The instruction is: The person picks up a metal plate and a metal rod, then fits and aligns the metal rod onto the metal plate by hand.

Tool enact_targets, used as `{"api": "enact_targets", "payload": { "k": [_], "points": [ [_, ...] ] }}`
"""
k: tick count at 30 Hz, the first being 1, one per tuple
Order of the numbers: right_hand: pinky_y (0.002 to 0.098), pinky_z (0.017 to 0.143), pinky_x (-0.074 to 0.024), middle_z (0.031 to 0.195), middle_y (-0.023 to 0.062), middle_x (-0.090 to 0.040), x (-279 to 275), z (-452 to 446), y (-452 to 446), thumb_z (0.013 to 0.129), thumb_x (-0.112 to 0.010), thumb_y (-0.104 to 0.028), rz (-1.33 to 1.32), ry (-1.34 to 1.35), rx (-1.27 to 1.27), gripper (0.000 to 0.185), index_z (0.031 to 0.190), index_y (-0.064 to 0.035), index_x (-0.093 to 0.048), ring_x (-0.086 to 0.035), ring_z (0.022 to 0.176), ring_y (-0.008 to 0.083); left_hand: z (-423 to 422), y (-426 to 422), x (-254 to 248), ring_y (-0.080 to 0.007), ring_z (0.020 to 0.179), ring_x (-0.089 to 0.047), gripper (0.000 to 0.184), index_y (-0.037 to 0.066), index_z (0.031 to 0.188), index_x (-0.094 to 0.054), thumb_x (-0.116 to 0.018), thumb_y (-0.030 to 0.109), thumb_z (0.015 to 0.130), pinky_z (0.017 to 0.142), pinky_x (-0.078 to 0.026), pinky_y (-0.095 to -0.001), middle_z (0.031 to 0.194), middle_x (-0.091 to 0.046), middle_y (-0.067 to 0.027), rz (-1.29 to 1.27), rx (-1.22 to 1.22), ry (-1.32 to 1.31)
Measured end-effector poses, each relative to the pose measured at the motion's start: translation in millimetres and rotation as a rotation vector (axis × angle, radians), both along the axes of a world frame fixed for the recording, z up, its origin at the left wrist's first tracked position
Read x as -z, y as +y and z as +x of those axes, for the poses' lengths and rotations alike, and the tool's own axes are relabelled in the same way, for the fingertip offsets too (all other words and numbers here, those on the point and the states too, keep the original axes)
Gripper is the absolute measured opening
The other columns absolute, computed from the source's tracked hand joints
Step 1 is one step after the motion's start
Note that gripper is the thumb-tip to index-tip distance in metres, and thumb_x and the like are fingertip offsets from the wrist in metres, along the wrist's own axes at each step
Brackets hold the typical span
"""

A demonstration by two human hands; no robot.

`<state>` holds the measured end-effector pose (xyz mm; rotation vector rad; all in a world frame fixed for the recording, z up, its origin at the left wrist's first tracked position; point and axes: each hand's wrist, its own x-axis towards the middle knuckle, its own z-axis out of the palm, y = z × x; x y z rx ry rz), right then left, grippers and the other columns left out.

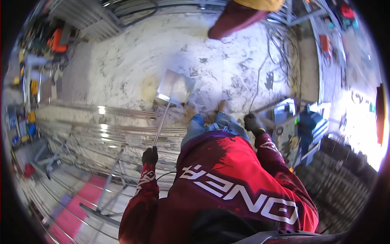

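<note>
My left hand (150, 156), in a dark glove, is closed around the near end of a long thin metal rod (162, 124). At the rod's far end is a flat, squarish, shiny metal plate (174, 86), over the pale floor just ahead of my feet. Whether the plate touches the floor I cannot tell. Out to my right side, my right hand (254, 123), also dark-gloved, has its fingers curled beside a metal-framed bench (280, 130). A thin dark line meets this hand from above; what lies inside its fingers is hidden.
Long metal bars (101, 126) lie on supports to my left, above a pink sheet (83, 203). Cables (280, 51) coil on the floor ahead to the right. At the top, a person's dark red sleeve or clothing (235, 19) shows. A dark slatted stack (345, 171) stands right.
</note>
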<state>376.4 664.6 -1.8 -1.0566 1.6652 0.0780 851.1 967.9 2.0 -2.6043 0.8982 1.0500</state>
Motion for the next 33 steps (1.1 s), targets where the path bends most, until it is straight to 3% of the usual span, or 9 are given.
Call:
{"api": "enact_targets", "payload": {
  "k": [9, 19, 21, 23, 25, 26, 29, 31, 33],
  "points": [
    [0.0317, 0.048, -0.0485, 0.069, 0.01, -0.062, 8.6, -19.7, 62.3, 0.085, -0.057, -0.021, -0.078, -0.1, 0.33, 0.028, 0.105, -0.0009, -0.06, -0.061, 0.054, 0.0178, 15.1, -17.1, 0.0, -0.0441, 0.076, -0.061, 0.045, 0.002, 0.072, -0.059, -0.05, 0.043, 0.089, 0.065, -0.047, -0.0531, 0.076, -0.063, -0.0245, -0.177, 0.572, 0.008],
    [0.0303, 0.047, -0.0477, 0.066, 0.0107, -0.06, 39.7, -136.7, 98.2, 0.081, -0.057, -0.018, 0.061, -0.2, 0.706, 0.023, 0.093, 0.0, -0.062, -0.06, 0.053, 0.0183, -86.8, -100.1, -110.3, -0.0419, 0.07, -0.06, 0.036, 0.002, 0.075, -0.057, -0.056, 0.036, 0.087, 0.061, -0.044, -0.0516, 0.074, -0.061, -0.0223, -0.136, 0.883, 0.148],
    [0.0282, 0.048, -0.0467, 0.062, 0.0097, -0.058, 39.0, -160.5, 71.0, 0.081, -0.058, -0.02, -0.167, -0.22, 0.72, 0.021, 0.087, 0.0004, -0.06, -0.06, 0.053, 0.0171, -115.4, -109.1, -145.8, -0.0415, 0.068, -0.057, 0.031, 0.002, 0.076, -0.057, -0.055, 0.031, 0.087, 0.058, -0.043, -0.05, 0.072, -0.058, -0.0213, -0.054, 0.744, 0.119],
    [0.0299, 0.058, -0.0506, 0.077, 0.0137, -0.062, 108.4, -190.5, 43.8, 0.077, -0.063, -0.022, -0.402, -0.095, 0.652, 0.037, 0.105, 0.0017, -0.058, -0.063, 0.067, 0.0214, -122.1, -101.8, -171.3, -0.0428, 0.065, -0.055, 0.035, 0.001, 0.071, -0.053, -0.053, 0.031, 0.088, 0.055, -0.038, -0.0496, 0.068, -0.055, -0.0231, -0.194, 0.733, 0.195],
    [0.0321, 0.07, -0.052, 0.098, 0.0176, -0.061, 91.6, -212.5, 4.9, 0.072, -0.068, -0.022, -0.545, 0.159, 0.702, 0.064, 0.127, 0.0025, -0.047, -0.062, 0.083, 0.0243, -166.7, -115.7, -223.2, -0.031, 0.051, -0.046, 0.034, 0.0, 0.066, -0.047, -0.05, 0.026, 0.088, 0.049, -0.031, -0.0437, 0.059, -0.045, -0.0181, -0.309, 0.616, 0.325],
    [0.0321, 0.07, -0.052, 0.098, 0.0176, -0.061, 92.6, -223.1, -10.6, 0.072, -0.068, -0.022, -0.556, 0.154, 0.711, 0.064, 0.127, 0.0025, -0.047, -0.062, 0.083, 0.0243, -184.2, -120.7, -248.4, -0.0248, 0.05, -0.041, 0.035, -0.001, 0.065, -0.045, -0.048, 0.025, 0.089, 0.048, -0.029, -0.0408, 0.057, -0.041, -0.0147, -0.341, 0.588, 0.353],
    [0.0314, 0.08, -0.0497, 0.115, 0.0173, -0.056, 101.5, -252.8, -50.0, 0.068, -0.069, -0.018, -0.672, 0.629, 0.685, 0.083, 0.14, 0.0016, -0.033, -0.058, 0.095, 0.0247, -189.5, -110.7, -271.9, -0.0188, 0.047, -0.04, 0.039, 0.001, 0.064, -0.047, -0.051, 0.031, 0.089, 0.046, -0.028, -0.0385, 0.052, -0.039, -0.011, -0.419, 0.565, 0.314],
    [0.0294, 0.076, -0.0486, 0.108, 0.0129, -0.06, 98.0, -276.2, -64.8, 0.068, -0.067, -0.012, -0.766, 0.15, 1.037, 0.08, 0.14, -0.0006, -0.035, -0.058, 0.087, 0.021, -214.6, -117.1, -288.9, -0.0171, 0.048, -0.04, 0.039, 0.002, 0.064, -0.048, -0.053, 0.032, 0.088, 0.046, -0.028, -0.038, 0.051, -0.039, -0.0096, -0.427, 0.627, 0.232],
    [0.0307, 0.073, -0.0477, 0.1, 0.0132, -0.061, 91.3, -290.0, -69.9, 0.071, -0.063, -0.01, -0.807, 0.049, 1.055, 0.062, 0.129, -0.0018, -0.043, -0.058, 0.082, 0.0212, -224.0, -116.3, -286.8, -0.0155, 0.048, -0.039, 0.04, 0.002, 0.064, -0.049, -0.055, 0.033, 0.087, 0.045, -0.028, -0.0375, 0.05, -0.04, -0.0082, -0.428, 0.685, 0.148]
  ]
}}
